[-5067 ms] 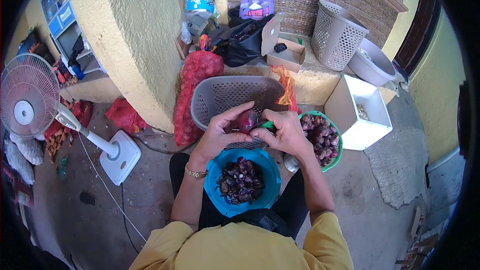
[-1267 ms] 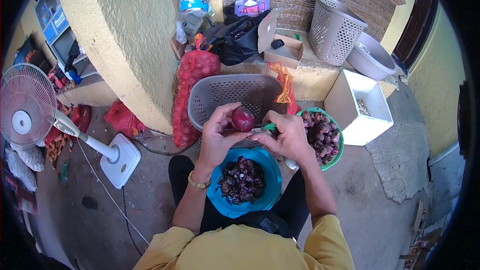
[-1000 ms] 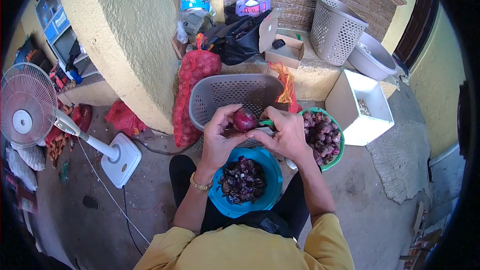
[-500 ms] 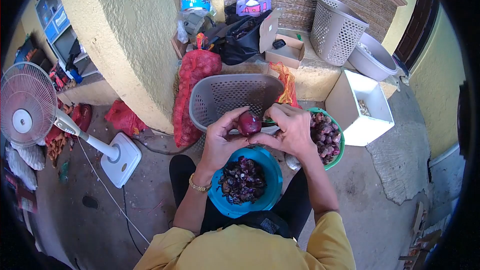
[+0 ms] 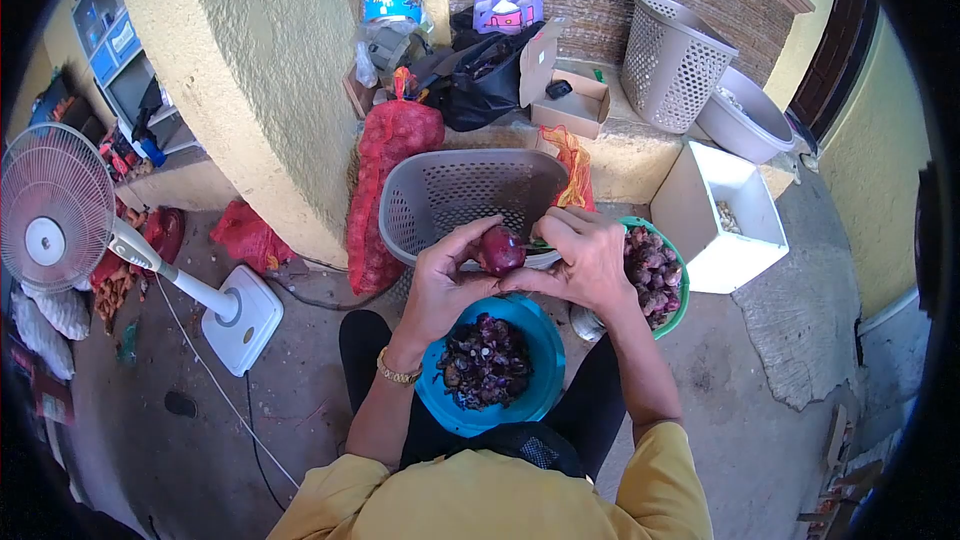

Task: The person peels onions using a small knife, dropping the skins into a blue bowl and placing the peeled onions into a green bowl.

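One onion [image 5: 501, 249] in left hand [image 5: 445, 288] grip, one knife [image 5: 534, 246] in right hand [image 5: 590, 265] grip, one blue bowl [image 5: 478, 424] below.

No readable text; can label [image 5: 391, 2] too small.

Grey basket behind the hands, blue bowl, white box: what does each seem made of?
Grey basket: moulded plastic, matt; its walls are a regular grid of small holes. Blue bowl: plastic, smooth with a slight sheen, one even bright colour and a thin rim. White box: probably foam, possibly plastic; thick, plain matt white walls, texture too small to tell.
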{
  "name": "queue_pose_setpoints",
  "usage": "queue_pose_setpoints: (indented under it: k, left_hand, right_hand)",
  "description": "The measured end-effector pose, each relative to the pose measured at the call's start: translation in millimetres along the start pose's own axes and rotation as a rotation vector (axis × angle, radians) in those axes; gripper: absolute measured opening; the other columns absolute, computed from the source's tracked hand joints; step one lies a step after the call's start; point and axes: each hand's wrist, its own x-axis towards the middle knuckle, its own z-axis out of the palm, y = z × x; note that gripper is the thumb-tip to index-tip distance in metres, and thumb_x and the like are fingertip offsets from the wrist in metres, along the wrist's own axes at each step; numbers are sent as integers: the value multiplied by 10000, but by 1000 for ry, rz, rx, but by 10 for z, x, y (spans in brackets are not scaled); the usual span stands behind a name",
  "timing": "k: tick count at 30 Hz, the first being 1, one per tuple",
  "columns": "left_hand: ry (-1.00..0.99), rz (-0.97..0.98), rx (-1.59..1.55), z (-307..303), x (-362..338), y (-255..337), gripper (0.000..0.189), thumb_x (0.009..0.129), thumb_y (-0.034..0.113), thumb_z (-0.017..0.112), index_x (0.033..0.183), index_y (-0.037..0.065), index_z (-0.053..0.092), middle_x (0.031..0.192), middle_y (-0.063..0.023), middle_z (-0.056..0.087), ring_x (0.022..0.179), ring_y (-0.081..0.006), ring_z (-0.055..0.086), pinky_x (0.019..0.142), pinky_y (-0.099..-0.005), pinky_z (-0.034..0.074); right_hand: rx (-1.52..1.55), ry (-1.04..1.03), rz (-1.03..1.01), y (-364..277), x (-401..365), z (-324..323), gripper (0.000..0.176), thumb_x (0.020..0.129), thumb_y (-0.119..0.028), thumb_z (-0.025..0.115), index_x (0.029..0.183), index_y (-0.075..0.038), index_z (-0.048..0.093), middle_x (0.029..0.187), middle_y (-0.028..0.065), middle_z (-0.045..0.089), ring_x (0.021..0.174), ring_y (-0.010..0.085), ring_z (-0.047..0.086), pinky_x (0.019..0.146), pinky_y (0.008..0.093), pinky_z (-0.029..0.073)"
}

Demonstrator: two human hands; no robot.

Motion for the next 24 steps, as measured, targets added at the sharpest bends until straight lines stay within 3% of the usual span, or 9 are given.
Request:
queue_pose_setpoints:
  k: [1, 3, 7, 9, 14, 24]
  left_hand:
    - [-1, -13, -13, -1, 0, -1, 698, 762, -87, 756, 1400, -14, 482, 1338, -87, 553, 1215, -183, 563, 1013, -331, 518]
    - [0, -25, -25, -8, -4, -7, 699, 763, -90, 754, 1402, -14, 481, 1342, -87, 550, 1215, -183, 562, 1010, -332, 522]
    - [-7, -3, -14, 1, -3, -1, 699, 764, -89, 756, 1403, -11, 484, 1325, -84, 560, 1199, -178, 569, 976, -321, 544]
    - [-10, -6, -8, -5, 3, 9, 699, 763, -86, 759, 1402, -9, 487, 1313, -80, 566, 1183, -174, 577, 960, -314, 553]
    - [-24, 27, 117, -32, 12, 68, 692, 751, -79, 773, 1388, 6, 515, 1267, -73, 579, 1118, -151, 601, 903, -290, 578]
    - [-32, 6, 126, -44, 20, 117, 701, 748, -78, 777, 1392, 7, 514, 1292, -78, 567, 1132, -165, 600, 909, -288, 579]
  right_hand:
    - [-1, 0, -1, 20, -16, 17, 551, 677, -587, 777, 712, -83, 556, 672, 60, 569, 627, 253, 633, 539, 363, 483]
    - [-30, 30, -62, 67, -61, 83, 646, 554, -641, 822, 719, -69, 573, 640, 59, 563, 563, 240, 607, 495, 342, 451]
    - [-42, 46, -54, 34, -49, 35, 642, 562, -641, 820, 734, -73, 577, 643, 57, 565, 564, 241, 608, 488, 341, 446]
    - [-19, 11, 24, 2, -17, -18, 567, 665, -592, 784, 700, -82, 541, 673, 59, 569, 629, 253, 633, 534, 372, 482]
    - [-41, 3, -27, 49, -45, 4, 583, 650, -602, 790, 685, -82, 529, 666, 62, 564, 623, 255, 631, 529, 373, 480]
    - [-43, -14, -65, 63, -33, -5, 586, 664, -604, 780, 669, -76, 525, 651, 57, 558, 602, 248, 625, 517, 364, 473]
